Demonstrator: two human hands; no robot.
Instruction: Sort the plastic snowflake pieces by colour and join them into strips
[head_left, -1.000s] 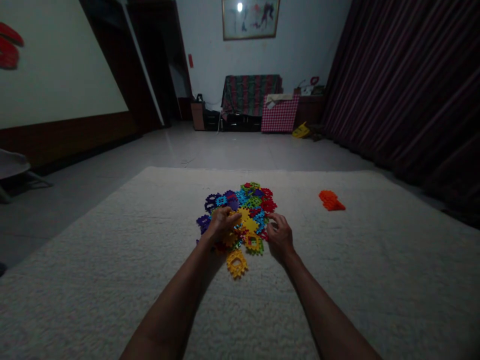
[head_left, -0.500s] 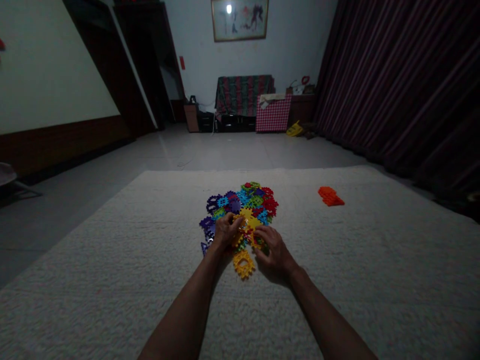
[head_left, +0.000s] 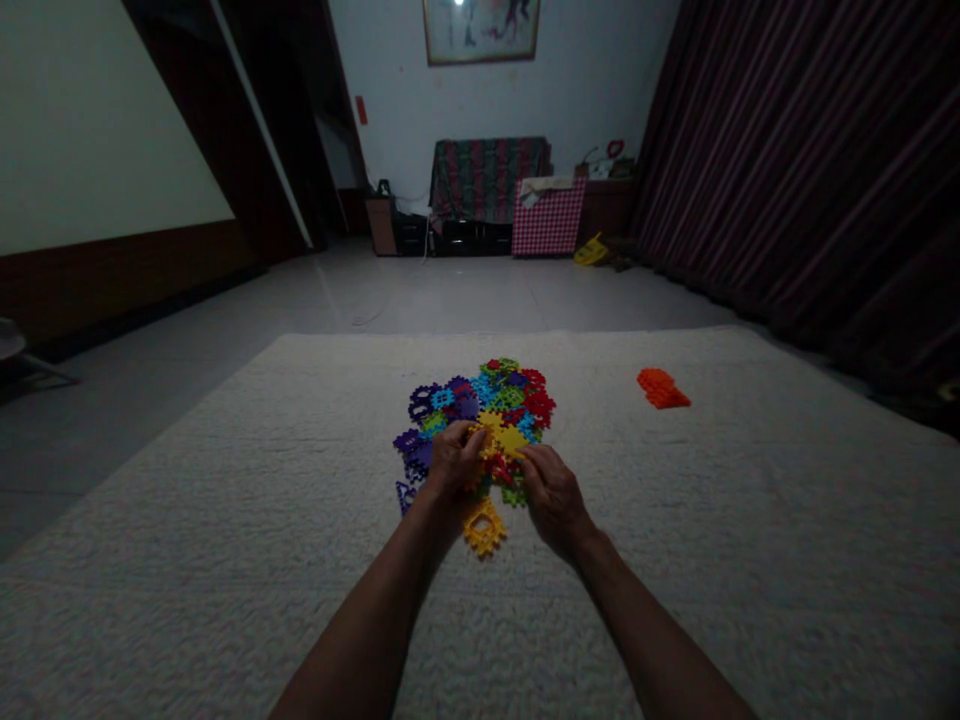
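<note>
Yellow notched plastic building pieces (head_left: pixel 510 441) are held up between my two hands, above a pile of similar pieces. My left hand (head_left: pixel 455 457) is closed on their left side, thumb on top. The fingers of my right hand (head_left: pixel 553 488) pinch the right edge of a yellow piece. Around them lie purple pieces (head_left: pixel 418 452), red pieces (head_left: pixel 538 405), blue pieces (head_left: pixel 443 398) and green pieces (head_left: pixel 514 495). One yellow-orange piece with a hole (head_left: pixel 484 528) rests on the mat just below my hands. My hands hide part of the pile.
A small orange stack of pieces (head_left: pixel 661 388) sits apart on the pale mat (head_left: pixel 720 520), to the right. Beyond the mat are a tiled floor (head_left: pixel 300 296), a cloth-covered stand (head_left: pixel 489 180) and a dark curtain (head_left: pixel 795 160).
My right hand has closed from a looser grip beside the yellow pieces to a pinch at their right edge. My left hand keeps its hold. The view has tilted slightly down.
</note>
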